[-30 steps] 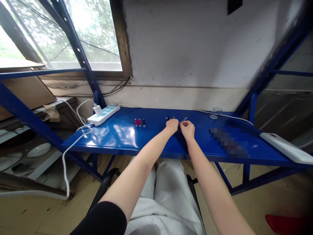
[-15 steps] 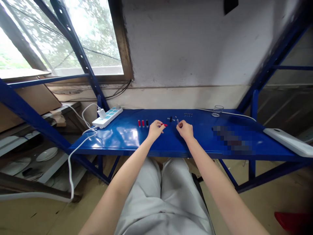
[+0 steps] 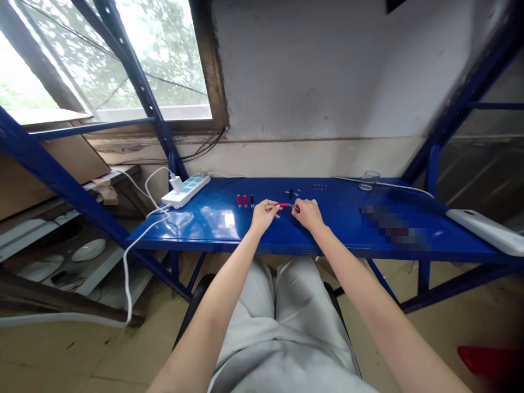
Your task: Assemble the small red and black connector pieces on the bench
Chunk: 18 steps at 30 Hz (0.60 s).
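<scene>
My left hand [image 3: 265,214] pinches one end of a small red tube [image 3: 283,205], held level above the blue table. My right hand [image 3: 307,212] pinches a small greyish, see-through piece [image 3: 291,206] against the tube's right end; whether the two are joined cannot be made out. Just beyond the hands, a short black piece [image 3: 291,194] stands beside a thin clear piece [image 3: 298,194]. To the left, two red tubes [image 3: 242,201] and a black tube [image 3: 252,200] stand upright in a row. Several tiny metal-looking pieces [image 3: 320,187] form a line farther back.
A white power strip [image 3: 186,191] with a plug lies at the left of the blue table [image 3: 196,232]. A clear glass [image 3: 369,180] stands at the back right, near a blurred-out dark item [image 3: 393,227] and a white flat object [image 3: 487,232]. Blue posts flank both sides.
My hands have come closer together, bringing the red tube and the greyish piece end to end. The whole view has shifted slightly.
</scene>
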### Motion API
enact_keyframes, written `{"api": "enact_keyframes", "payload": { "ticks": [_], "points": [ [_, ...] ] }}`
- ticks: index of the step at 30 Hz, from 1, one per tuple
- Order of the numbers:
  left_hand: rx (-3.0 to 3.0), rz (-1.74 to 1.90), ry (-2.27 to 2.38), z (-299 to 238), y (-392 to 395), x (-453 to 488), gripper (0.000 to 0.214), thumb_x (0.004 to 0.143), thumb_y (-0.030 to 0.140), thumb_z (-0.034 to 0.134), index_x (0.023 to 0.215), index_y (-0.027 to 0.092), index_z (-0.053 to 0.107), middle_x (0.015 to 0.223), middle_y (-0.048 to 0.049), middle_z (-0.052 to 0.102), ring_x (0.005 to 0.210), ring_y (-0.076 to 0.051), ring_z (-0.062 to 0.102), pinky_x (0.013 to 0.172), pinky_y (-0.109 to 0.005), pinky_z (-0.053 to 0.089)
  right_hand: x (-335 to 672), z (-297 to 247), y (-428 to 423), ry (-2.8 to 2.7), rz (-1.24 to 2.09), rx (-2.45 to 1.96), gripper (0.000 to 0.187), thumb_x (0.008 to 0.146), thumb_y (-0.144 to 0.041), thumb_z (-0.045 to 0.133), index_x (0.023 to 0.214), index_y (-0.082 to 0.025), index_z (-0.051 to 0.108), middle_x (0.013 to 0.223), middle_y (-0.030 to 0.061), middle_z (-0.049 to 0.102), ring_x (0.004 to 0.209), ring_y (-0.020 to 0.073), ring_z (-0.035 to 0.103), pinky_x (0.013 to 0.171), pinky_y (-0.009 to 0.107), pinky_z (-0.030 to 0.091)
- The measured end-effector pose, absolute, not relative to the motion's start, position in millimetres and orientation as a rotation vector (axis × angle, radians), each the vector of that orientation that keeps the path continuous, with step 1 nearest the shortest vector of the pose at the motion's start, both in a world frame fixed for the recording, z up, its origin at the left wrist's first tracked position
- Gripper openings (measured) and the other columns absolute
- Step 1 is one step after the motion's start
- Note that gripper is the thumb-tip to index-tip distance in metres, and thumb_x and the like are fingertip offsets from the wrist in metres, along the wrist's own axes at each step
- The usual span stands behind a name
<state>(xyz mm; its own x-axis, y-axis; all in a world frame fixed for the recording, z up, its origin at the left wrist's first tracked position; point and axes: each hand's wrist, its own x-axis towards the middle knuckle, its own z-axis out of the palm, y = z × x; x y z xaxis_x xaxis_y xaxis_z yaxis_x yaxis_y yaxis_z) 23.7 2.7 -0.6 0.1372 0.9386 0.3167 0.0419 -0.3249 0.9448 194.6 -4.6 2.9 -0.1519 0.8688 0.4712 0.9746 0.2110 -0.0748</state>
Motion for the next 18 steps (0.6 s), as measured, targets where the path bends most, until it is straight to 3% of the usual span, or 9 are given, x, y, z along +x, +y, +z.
{"api": "enact_keyframes", "payload": {
  "ticks": [9,18],
  "points": [
    [1.567,1.279,0.982,0,-2,25,0.02,0.073,0.028,0.064,0.083,0.012,0.059,0.077,-0.0068,0.068,0.05,-0.009,0.059,0.054,-0.022,0.049,188,4,-8,-2.109,-0.498,-1.777,0.017,0.078,-0.015,0.042,0.081,-0.011,0.058,0.072,0.013,0.063,0.071,0.0225,0.054,0.069,0.033,0.023],
    [1.608,1.237,1.006,2,-6,27,0.02,0.071,0.027,0.066,0.083,0.012,0.061,0.072,-0.0039,0.064,0.052,-0.008,0.058,0.053,-0.022,0.05,182,2,-10,-2.165,-0.608,-1.6,0.019,0.081,-0.015,0.039,0.081,-0.013,0.058,0.073,0.0108,0.063,0.072,0.0211,0.051,0.068,0.033,0.021]
  ]
}}
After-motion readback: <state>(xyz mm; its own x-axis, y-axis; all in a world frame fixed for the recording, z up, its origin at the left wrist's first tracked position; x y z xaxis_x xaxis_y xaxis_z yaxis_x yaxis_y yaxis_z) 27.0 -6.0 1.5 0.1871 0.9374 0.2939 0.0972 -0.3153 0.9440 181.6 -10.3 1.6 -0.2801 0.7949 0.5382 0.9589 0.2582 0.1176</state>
